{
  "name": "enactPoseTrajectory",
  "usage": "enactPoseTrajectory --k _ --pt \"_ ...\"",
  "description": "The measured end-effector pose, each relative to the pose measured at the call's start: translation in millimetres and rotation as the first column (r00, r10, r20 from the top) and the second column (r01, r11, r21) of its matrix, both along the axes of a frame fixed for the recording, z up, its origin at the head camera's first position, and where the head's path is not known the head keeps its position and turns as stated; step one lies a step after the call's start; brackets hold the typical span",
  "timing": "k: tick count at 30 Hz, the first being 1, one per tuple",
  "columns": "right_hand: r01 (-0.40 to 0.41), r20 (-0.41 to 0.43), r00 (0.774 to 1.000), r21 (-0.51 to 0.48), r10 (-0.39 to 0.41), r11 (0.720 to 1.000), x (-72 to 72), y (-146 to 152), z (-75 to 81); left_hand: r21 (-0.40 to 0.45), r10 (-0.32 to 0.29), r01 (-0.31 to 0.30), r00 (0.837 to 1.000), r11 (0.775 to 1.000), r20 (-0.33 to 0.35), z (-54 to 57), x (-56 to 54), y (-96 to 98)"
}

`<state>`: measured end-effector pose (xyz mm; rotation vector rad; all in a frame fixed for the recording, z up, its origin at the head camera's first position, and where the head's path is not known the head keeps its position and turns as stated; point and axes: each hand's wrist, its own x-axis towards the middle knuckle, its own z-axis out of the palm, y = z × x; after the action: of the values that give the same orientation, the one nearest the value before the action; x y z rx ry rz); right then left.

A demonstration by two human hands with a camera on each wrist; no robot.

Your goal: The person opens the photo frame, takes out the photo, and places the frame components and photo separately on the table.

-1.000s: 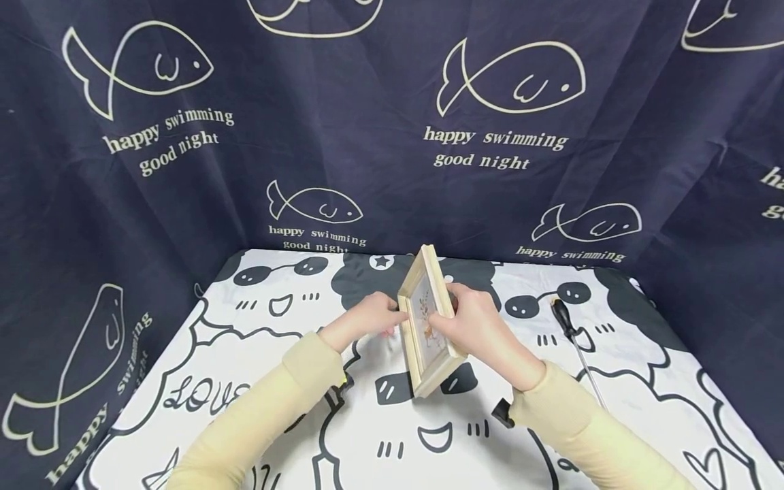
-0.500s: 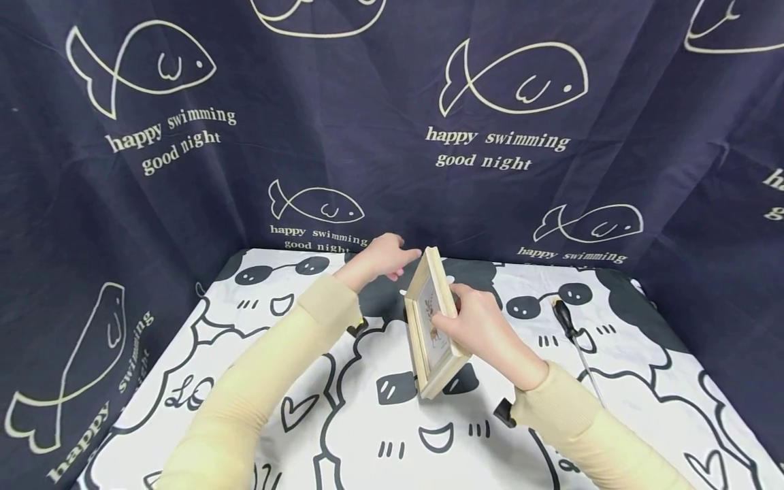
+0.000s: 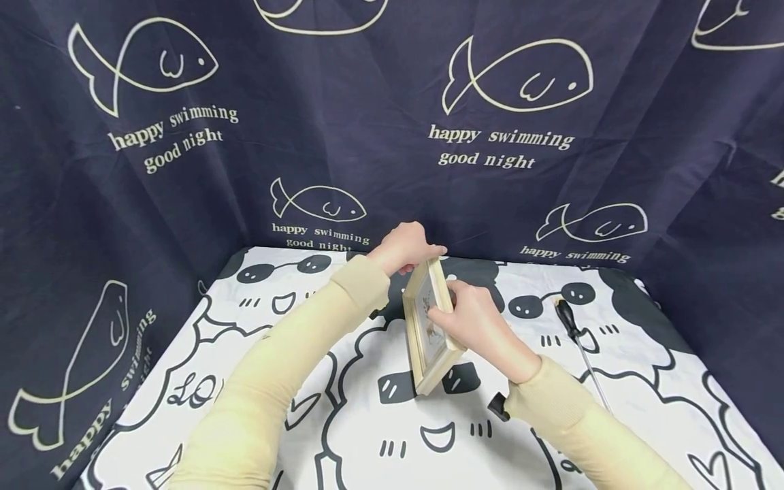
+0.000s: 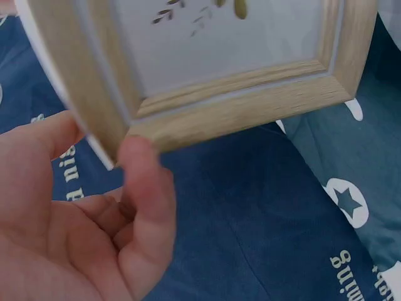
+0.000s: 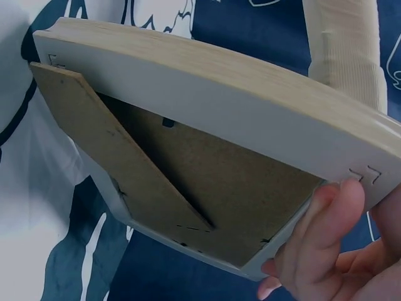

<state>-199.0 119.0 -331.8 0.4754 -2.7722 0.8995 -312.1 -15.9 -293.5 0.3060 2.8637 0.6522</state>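
A pale wooden picture frame (image 3: 414, 333) with a plant print stands tilted on edge over the patterned cloth in the head view. My right hand (image 3: 474, 316) grips its right side, thumb on the front and fingers behind. At the upper far corner, my left hand (image 3: 407, 246) pinches the frame. The left wrist view shows a fingertip (image 4: 138, 147) against the wooden border at that corner. Seen from the right wrist, the brown backing board (image 5: 244, 182) has its support leg (image 5: 106, 128) swung outward. The fingers of my right hand (image 5: 332, 244) lie along the back rim.
A screwdriver with a black handle (image 3: 566, 316) lies to the right of the frame, its shaft pointing toward me. A white tablecloth (image 3: 392, 469) with black cartoon drawings covers the table. Dark blue fish-print curtains (image 3: 392, 102) hang behind and at both sides.
My left hand has gone from the frame's left side up and away to its upper far corner and taken hold there. The right hand keeps its grip; the frame has barely shifted.
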Motion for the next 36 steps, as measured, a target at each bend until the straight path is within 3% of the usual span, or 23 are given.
enactPoseTrajectory --k 4,13,26,36 --pt "-0.01 0.002 1.0 0.004 0.01 1.0 -1.8 -3 0.3 -0.072 0.026 -0.028 0.999 0.997 -0.037 -2.0 0.7 6.9" --pt "-0.004 0.011 1.0 0.0 0.004 1.0 -2.6 -10 5.3 -0.138 0.077 -0.097 0.987 0.986 -0.143 0.5 4.5 15.4" --pt "-0.027 0.136 0.99 -0.062 0.035 0.998 -0.6 -11 11.9 -0.057 0.096 -0.109 0.976 0.992 -0.196 -1.6 2.5 18.3" --pt "-0.02 0.324 0.943 -0.189 0.081 0.982 -3.9 -5 8.9 -0.11 0.054 -0.08 0.973 0.991 -0.223 -1.7 1.8 15.5"
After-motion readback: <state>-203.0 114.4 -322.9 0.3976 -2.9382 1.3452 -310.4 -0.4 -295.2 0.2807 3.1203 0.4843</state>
